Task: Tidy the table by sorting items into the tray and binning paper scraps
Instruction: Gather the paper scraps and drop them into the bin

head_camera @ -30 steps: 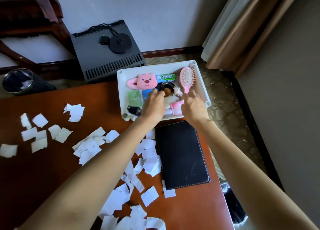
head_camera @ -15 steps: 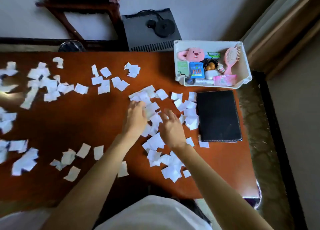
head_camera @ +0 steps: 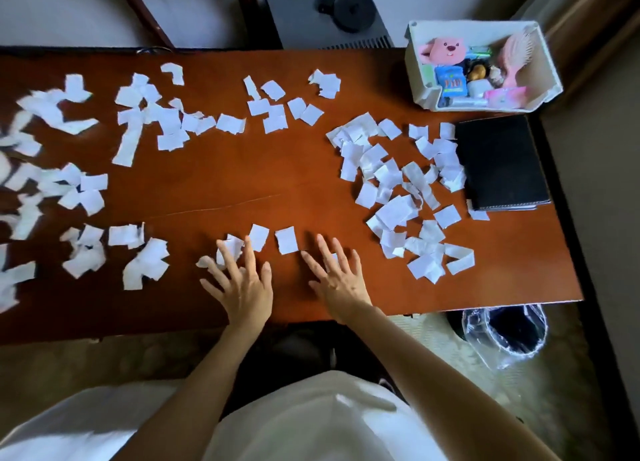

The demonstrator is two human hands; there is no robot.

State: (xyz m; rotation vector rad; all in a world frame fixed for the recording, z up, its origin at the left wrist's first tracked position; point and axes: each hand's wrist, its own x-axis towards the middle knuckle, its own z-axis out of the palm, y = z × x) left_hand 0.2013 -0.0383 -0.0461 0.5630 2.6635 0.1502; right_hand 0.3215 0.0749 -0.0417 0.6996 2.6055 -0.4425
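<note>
Both grips apart. Your left hand [head_camera: 242,285] lies flat on the table [head_camera: 242,180], fingers spread, holding nothing. Its fingertips touch the leftmost of the near scraps [head_camera: 286,240]. Your right hand [head_camera: 337,280] is flat and spread too, and empty as far as can be seen.

Key relation: the near scraps form a short row running left to right, just beyond both sets of fingertips. The middle-right one lies between your hands.

The right heap [head_camera: 398,190] lies ahead and to the right, nearer your right hand. The left scraps [head_camera: 83,183] are well apart, on your left hand's side.

The bin [head_camera: 505,332] stands on the floor off the table's near right corner, so it is the right hand's reach.

The tray [head_camera: 420,95] sits at the far right corner, already loaded. The folder [head_camera: 498,162] lies on the table just in front of it.

Judgement: the scraps step is barely begun. Rake the near row together, then carry it rightward.
</note>
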